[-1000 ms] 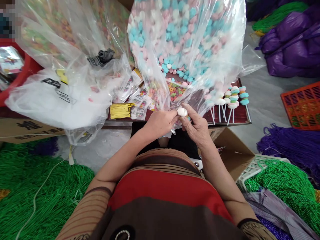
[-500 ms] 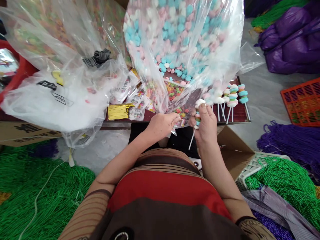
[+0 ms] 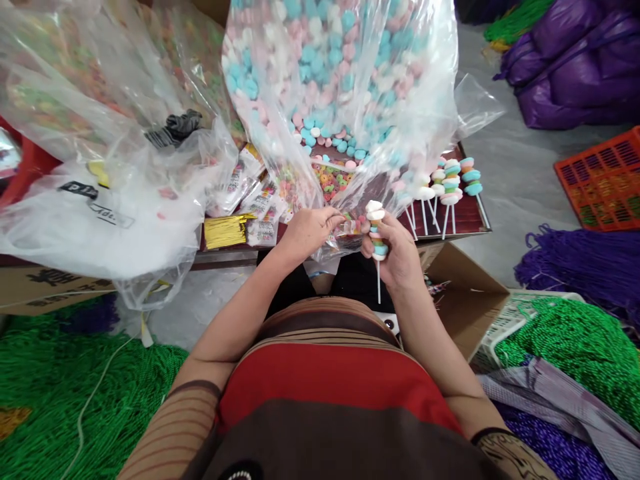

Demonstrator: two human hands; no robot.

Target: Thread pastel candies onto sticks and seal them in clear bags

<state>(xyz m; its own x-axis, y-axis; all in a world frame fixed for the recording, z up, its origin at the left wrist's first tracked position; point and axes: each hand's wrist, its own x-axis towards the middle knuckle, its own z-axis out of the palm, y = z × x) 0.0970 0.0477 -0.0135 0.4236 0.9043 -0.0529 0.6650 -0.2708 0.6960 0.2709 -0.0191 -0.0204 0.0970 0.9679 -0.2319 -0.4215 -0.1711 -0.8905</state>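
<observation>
My right hand [image 3: 400, 250] is closed around a marshmallow skewer [image 3: 379, 250], with white, blue and orange-toned pieces stacked on a white stick. The stick points down, and the white top piece stands above my fingers. To its left my left hand [image 3: 315, 233] is closed, thumb and fingertips pinched together at the edge of clear plastic. What lies between those fingertips is too small to make out. Ring-shaped gummy candies [image 3: 333, 181] lie just beyond it. A big clear bag of pink, white and blue marshmallows [image 3: 320, 60] stands open in front of both hands.
Several finished marshmallow skewers [image 3: 451, 180] lie at the table's right end. Yellow twist ties [image 3: 226, 231] and printed packets [image 3: 263, 223] sit left of my hands. A white plastic bag [image 3: 125, 220] hangs over the front edge. A cardboard box [image 3: 465, 300] stands below right.
My right hand has turned the skewer more upright and brought it slightly left. My left hand has shifted a little left and up, still pinched. The whole view has swung slightly.
</observation>
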